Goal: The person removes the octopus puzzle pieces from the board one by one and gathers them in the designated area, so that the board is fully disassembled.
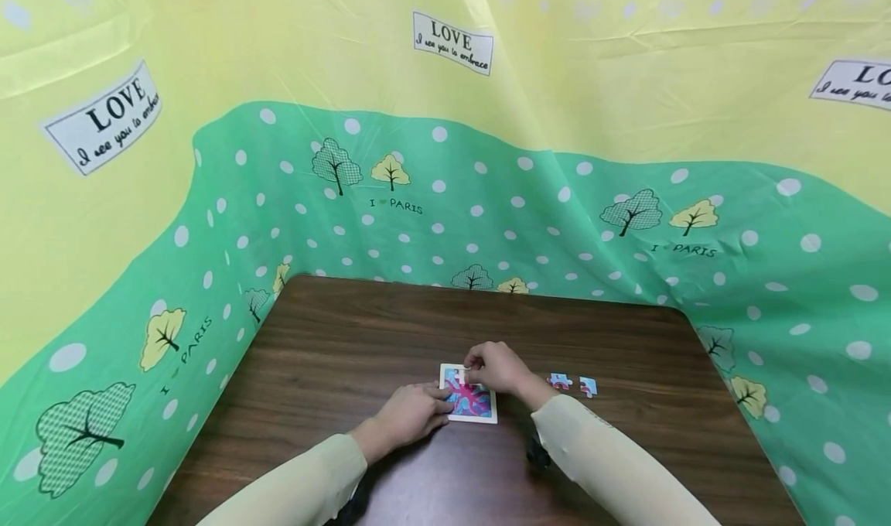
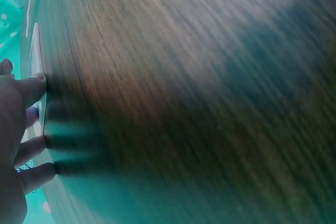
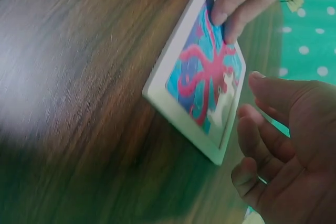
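A small jigsaw puzzle (image 1: 472,404) in a white frame, showing a pink octopus on blue, lies on the brown table. Its far right part shows bare cream backing in the right wrist view. My left hand (image 1: 411,414) rests at the frame's left edge, fingertips on the puzzle's surface and side. Over the far right corner is my right hand (image 1: 500,367), its fingers loosely bent and close to the frame (image 3: 233,129); no piece is seen between them, though the thumb partly covers the index finger. Two loose puzzle pieces, one (image 1: 560,380) and another (image 1: 588,387), lie to the right.
The dark wood table (image 1: 348,340) reaches back to a green and yellow printed curtain (image 1: 418,162), which also runs along both sides. A dark band shows under the right sleeve (image 1: 592,441) near the wrist.
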`<state>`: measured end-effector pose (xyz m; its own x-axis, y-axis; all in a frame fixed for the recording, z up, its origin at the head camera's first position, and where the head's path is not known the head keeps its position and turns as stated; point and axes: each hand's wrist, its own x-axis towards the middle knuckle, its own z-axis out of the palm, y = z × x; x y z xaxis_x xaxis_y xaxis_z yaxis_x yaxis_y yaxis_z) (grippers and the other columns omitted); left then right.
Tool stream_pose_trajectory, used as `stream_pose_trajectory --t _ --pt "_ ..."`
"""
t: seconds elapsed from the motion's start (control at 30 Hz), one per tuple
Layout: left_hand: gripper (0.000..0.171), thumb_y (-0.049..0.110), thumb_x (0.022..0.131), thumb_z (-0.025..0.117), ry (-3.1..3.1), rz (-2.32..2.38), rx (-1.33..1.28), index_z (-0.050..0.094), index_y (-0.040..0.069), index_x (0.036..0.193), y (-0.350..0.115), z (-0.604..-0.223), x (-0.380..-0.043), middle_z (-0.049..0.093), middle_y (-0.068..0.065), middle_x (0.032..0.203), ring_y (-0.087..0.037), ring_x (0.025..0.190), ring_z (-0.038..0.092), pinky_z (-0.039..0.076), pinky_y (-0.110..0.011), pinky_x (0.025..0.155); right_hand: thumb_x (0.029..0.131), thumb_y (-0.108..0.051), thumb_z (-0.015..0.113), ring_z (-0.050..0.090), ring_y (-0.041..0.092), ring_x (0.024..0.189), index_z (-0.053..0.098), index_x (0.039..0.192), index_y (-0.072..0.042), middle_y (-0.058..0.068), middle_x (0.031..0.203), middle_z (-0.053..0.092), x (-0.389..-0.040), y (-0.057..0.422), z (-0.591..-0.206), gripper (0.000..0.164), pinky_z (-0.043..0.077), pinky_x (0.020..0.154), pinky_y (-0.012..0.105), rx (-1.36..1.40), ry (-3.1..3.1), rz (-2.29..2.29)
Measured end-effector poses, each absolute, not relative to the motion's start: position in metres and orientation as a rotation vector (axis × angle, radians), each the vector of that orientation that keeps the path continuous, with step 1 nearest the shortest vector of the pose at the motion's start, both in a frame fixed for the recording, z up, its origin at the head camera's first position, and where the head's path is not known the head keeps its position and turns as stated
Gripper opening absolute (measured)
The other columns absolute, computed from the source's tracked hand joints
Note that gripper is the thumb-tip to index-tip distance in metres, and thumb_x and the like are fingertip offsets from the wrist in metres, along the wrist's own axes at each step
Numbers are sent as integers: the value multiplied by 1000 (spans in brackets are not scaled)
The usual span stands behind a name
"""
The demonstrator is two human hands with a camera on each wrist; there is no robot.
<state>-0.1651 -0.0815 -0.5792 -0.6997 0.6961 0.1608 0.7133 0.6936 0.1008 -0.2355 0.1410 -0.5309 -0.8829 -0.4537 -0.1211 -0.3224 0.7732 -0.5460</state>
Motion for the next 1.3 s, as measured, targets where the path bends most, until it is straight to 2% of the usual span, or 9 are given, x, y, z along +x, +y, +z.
stream_pose_trajectory --t 0.17,0.43,0.67,0.87,1.3 --pt "25 35 98 70 -2775 -249 -1162 79 25 120 -81 -577 -165 70 -1 133 -25 123 67 59 -39 96 89 -19 81 61 9 70 76 99 -12 -7 80 68 -235 131 -532 14 54 70 32 -595 2700 -802" --pt "25 35 97 71 -2764 -264 -1165 80 25 118 -82 -578 -166 72 -1 130 -26 122 68 60 -40 94 88 -17 80 60 8 68 76 102 -9 -6 79 69 -236 123 -540 17 52 63 27 -596 2683 -815" --pt "25 34 98 70 -2795 -272 -1150 79 26 120 -81 -580 -165 70 -1 133 -27 124 67 59 -42 96 88 -16 80 63 8 71 75 106 -8 -5 83 71 -232 122 -539 21 55 67 29 -594 2679 -824" --pt "25 35 99 69 -2784 -267 -1163 79 25 120 -81 -581 -165 70 -1 133 -28 124 67 59 -41 97 89 -14 77 62 9 68 73 112 -6 -3 83 71 -232 122 -540 25 53 62 27 -574 2677 -849" --pt "26 34 99 68 -2775 -279 -1164 78 24 121 -82 -580 -163 68 -2 136 -29 125 66 59 -41 97 89 -15 76 62 10 74 70 120 -4 -1 86 71 -229 117 -543 34 56 70 31 -546 2688 -839"
